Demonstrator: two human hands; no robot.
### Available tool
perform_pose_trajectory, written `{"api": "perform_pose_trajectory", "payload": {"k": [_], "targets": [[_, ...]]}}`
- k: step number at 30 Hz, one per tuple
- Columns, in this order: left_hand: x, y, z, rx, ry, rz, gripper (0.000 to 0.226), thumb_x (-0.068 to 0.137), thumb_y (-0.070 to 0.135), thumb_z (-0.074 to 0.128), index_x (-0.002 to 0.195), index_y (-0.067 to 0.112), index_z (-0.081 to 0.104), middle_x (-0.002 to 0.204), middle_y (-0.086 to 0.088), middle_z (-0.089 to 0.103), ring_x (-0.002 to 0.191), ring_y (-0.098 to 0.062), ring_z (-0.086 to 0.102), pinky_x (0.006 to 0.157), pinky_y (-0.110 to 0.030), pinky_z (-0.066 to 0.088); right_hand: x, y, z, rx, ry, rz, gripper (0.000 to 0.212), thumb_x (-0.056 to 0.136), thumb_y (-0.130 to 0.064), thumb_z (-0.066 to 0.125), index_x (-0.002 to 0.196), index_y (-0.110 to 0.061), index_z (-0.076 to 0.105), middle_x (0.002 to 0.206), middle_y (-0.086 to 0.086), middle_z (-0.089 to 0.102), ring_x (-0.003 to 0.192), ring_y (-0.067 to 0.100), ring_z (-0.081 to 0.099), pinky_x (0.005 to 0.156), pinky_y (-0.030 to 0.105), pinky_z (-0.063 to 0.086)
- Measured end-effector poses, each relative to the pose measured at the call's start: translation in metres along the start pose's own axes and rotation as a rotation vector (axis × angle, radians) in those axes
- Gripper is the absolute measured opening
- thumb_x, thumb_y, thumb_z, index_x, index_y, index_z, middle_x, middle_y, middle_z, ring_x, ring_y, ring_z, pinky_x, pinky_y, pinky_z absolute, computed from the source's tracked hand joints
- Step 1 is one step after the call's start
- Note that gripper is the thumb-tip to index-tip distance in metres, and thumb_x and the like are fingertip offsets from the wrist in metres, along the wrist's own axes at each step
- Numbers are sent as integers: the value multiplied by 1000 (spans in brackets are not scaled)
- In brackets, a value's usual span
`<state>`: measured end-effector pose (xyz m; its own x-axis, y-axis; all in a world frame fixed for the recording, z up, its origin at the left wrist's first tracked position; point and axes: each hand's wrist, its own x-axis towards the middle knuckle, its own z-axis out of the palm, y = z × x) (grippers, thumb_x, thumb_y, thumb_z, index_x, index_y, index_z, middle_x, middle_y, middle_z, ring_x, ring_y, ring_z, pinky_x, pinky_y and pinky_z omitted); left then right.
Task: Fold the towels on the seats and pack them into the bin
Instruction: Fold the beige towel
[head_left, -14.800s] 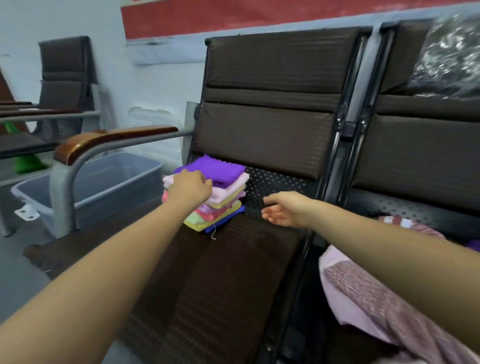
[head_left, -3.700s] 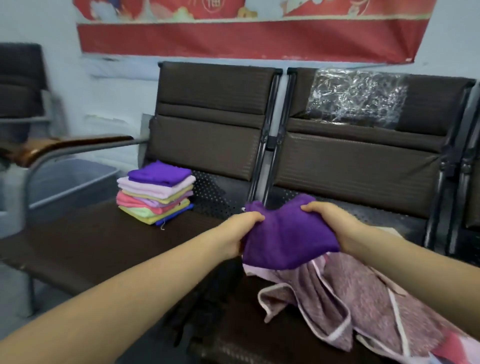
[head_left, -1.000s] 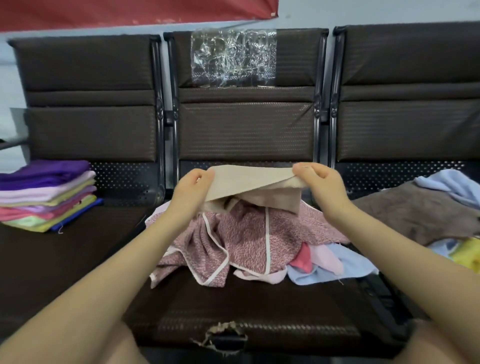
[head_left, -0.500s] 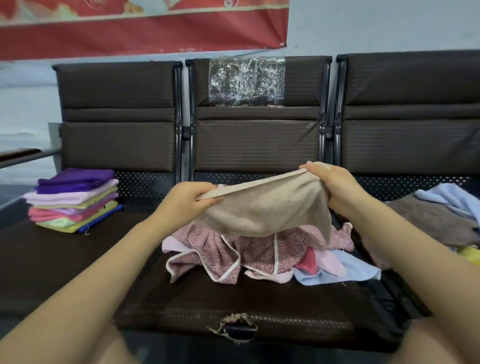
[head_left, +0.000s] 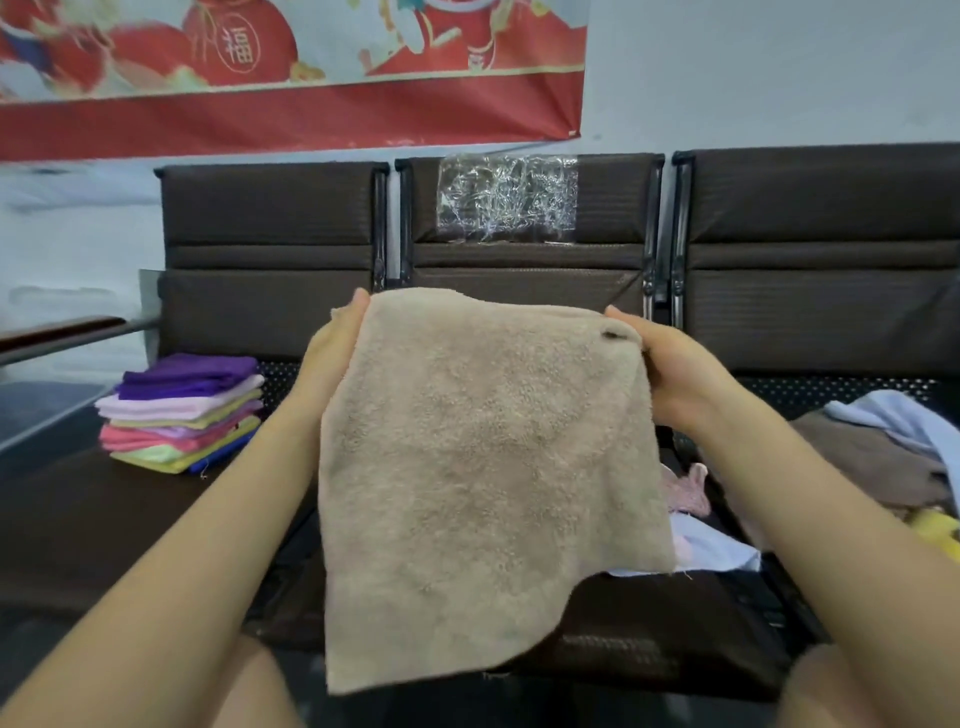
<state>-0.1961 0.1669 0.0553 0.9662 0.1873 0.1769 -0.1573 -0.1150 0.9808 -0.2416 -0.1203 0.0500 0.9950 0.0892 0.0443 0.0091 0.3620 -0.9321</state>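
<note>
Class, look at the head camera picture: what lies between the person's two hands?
In the head view, the beige towel spans the gap, held up at its top corners by the left hand and right hand.

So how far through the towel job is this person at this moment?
Partway. Done: a stack of folded towels sits on the left seat. In hand: the left hand and right hand hold a beige towel up by its top corners, hanging unfolded. Left: loose towels on the right seat and some behind the beige one are unfolded. No bin is in view, so packing looks not yet started.
</note>
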Motion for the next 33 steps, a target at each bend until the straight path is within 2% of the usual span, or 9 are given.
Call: {"api": "perform_pose_trajectory", "payload": {"k": [4, 8, 12, 17, 22, 24, 28, 30, 33], "targets": [[12, -48, 29, 401, -123, 1, 46, 104, 30, 32, 108, -5, 61, 134, -24, 52, 123, -32, 49, 95, -32, 36, 37, 38, -39, -515, 362, -54, 27, 94, -28, 59, 72, -12, 63, 78, 10, 61, 64, 18, 57, 61, 26, 45], [36, -113, 45, 705, -329, -112, 48, 103, 36, 30, 117, 3, 62, 131, -18, 56, 113, -29, 53, 86, -30, 36, 59, 83, -85, -1031, 349, 71, 45, 93, -32, 58, 62, 0, 53, 66, 11, 47, 64, 19, 41, 60, 30, 33], [64, -147, 59, 669, -360, -132, 50, 102, 40, 32, 122, 3, 59, 122, -15, 61, 115, -34, 54, 94, -35, 43, 78, 99, -102, -979, 377, 117, 49, 89, -33, 66, 51, -15, 40, 55, 2, 35, 54, 15, 33, 52, 27, 27], [87, -166, 72, 612, -304, 66, 38, 96, 25, 50, 60, 17, 38, 65, -1, 40, 65, -21, 40, 64, -30, 29, 107, 108, -121, -801, 461, 119, 34, 85, -35, 70, 76, -3, 64, 72, 12, 52, 69, 21, 49, 63, 29, 40], [112, -177, 88, 619, -108, 183, 25, 92, 32, 56, 71, 20, 56, 72, 5, 56, 72, -14, 50, 63, -29, 31, 137, 122, -133, -722, 631, 36, 23, 90, -28, 65, 76, -9, 66, 77, 9, 58, 75, 20, 52, 69, 29, 42], [116, -182, 94, 627, -88, 160, 17, 92, 35, 56, 86, 20, 63, 89, 1, 62, 86, -20, 56, 69, -31, 37, 142, 128, -137, -745, 640, 41, 20, 91, -24, 63, 98, -7, 71, 95, 6, 66, 89, 23, 59, 81, 30, 48], [108, -196, 91, 855, -89, 170, 41, 88, 44, 60, 119, 17, 58, 118, -12, 55, 117, -30, 46, 91, -41, 42, 130, 128, -142, -1210, 569, 89, 31, 92, -28, 57, 116, -9, 60, 97, 14, 62, 85, 29, 59, 62, 29, 42], [97, -193, 90, 918, -115, 244, 42, 88, 41, 61, 123, 17, 56, 122, -12, 52, 122, -30, 41, 94, -42, 40, 123, 127, -140, -1352, 512, 36, 44, 92, -25, 57, 132, -7, 53, 121, 19, 57, 102, 32, 59, 76, 33, 44], [68, -181, 89, 838, -232, 363, 32, 88, 38, 63, 113, 18, 61, 114, -5, 57, 112, -23, 48, 94, -41, 43, 101, 129, -115, -1382, 358, -113, 22, 90, -19, 59, 111, -15, 66, 107, 8, 62, 97, 25, 60, 80, 30, 42]]}}
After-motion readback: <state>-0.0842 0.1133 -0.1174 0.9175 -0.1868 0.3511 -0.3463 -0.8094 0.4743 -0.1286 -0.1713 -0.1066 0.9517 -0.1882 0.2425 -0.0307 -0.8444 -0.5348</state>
